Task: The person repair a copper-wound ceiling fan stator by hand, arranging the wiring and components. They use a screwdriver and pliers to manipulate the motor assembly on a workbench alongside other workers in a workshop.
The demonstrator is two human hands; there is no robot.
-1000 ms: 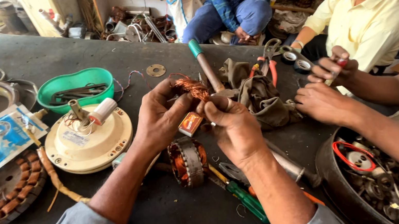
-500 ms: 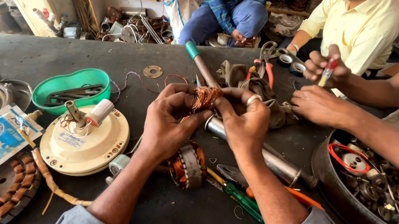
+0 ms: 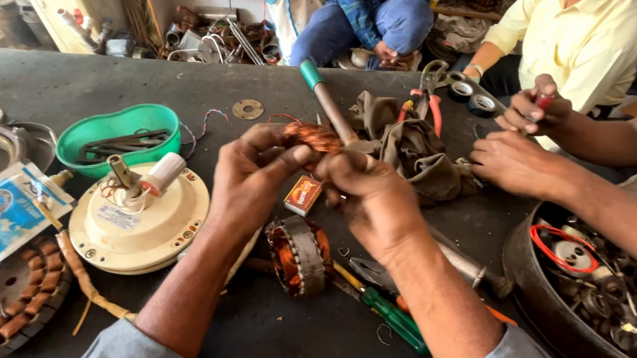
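Here, a small bundle of copper winding wire (image 3: 314, 136) is held above the dark bench (image 3: 181, 93), pinched between both of the person's hands. The left hand (image 3: 253, 174) grips its near side with thumb and fingertips; the right hand (image 3: 370, 195) closes on its other end. Directly below the hands lie a small orange box (image 3: 303, 195) and a wound motor stator (image 3: 299, 255) standing on edge. A green-handled screwdriver (image 3: 390, 316) lies just right of the stator. To the left sits a cream round motor housing (image 3: 137, 220), with a green plastic tray (image 3: 118, 138) behind it. A long green-tipped metal tool (image 3: 327, 104) and crumpled cloth (image 3: 421, 156) lie beyond. At right, a co-worker's hands (image 3: 516, 161) work beside a black bowl of parts (image 3: 608, 303).
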